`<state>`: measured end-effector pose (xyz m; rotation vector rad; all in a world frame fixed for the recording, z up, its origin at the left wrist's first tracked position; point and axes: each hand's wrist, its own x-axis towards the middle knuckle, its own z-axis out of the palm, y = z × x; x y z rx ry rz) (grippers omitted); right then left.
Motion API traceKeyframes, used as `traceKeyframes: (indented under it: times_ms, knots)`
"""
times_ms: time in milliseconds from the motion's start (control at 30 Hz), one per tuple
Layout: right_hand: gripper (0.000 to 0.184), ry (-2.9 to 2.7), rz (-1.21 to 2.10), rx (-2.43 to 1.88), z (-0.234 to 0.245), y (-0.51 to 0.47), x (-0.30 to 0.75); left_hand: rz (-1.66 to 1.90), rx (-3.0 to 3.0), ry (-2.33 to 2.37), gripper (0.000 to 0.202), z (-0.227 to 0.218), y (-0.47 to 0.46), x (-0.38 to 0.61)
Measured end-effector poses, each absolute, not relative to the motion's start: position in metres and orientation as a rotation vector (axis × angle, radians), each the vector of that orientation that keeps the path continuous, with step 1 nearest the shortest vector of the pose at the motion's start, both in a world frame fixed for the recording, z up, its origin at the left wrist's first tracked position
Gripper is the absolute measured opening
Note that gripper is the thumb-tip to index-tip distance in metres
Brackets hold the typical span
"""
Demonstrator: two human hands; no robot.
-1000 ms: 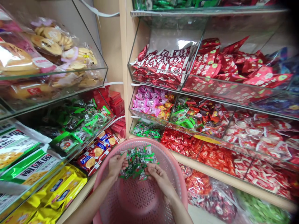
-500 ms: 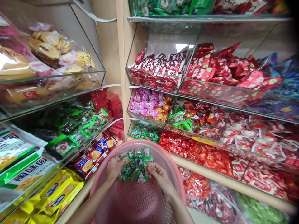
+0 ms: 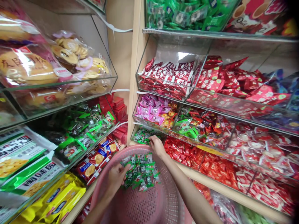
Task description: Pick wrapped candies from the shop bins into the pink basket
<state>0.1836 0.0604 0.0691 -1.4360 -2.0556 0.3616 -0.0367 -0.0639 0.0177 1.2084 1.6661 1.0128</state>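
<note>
A pink perforated basket [image 3: 149,205] sits low in front of me with a heap of green-wrapped candies [image 3: 140,169] at its far side. My left hand [image 3: 116,176] rests at the left edge of that heap, fingers curled against the candies. My right hand [image 3: 157,145] reaches over the basket rim into the lowest left glass bin of green candies [image 3: 142,136], fingers closed down among the wrappers; what it holds is hidden.
Glass-fronted bins [image 3: 210,102] of red, pink and green wrapped sweets fill the shelves on the right. On the left, slanted glass shelves [image 3: 58,93] hold packed biscuits, green candies and yellow packets [image 3: 60,199]. A beige wooden upright [image 3: 134,77] separates the two shelf units.
My right hand left the candy heap in the basket and moved up and forward into the green candy bin. The left hand stayed at the heap. The view tilted slightly upward.
</note>
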Motion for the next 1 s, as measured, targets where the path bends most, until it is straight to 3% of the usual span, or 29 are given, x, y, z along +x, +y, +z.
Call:
traceKeyframes:
  times_ms: [300, 533, 733, 900, 1000]
  knots:
    - [0.028, -2.512, 0.104, -1.579, 0.068, 0.096, 0.166, 1.015, 1.194, 1.572, 0.045, 0.025, -0.08, -0.042]
    - [0.022, -2.217, 0.143, -1.526, 0.07, 0.094, 0.166, 1.016, 1.218, 1.561, 0.044, 0.028, -0.081, -0.041]
    - [0.02, -1.492, 0.586, -1.257, 0.079, 0.045, 0.166, 1.128, 1.206, 1.496, 0.042, 0.041, -0.074, -0.032]
    - [0.031, -0.886, 1.29, -1.113, 0.091, -0.026, 0.159, 1.254, 1.055, 1.358, 0.039, 0.084, -0.066, -0.023]
    - [0.03, -0.683, 1.514, -1.044, 0.101, -0.058, 0.155, 1.204, 1.01, 1.255, 0.045, 0.109, -0.065, -0.015]
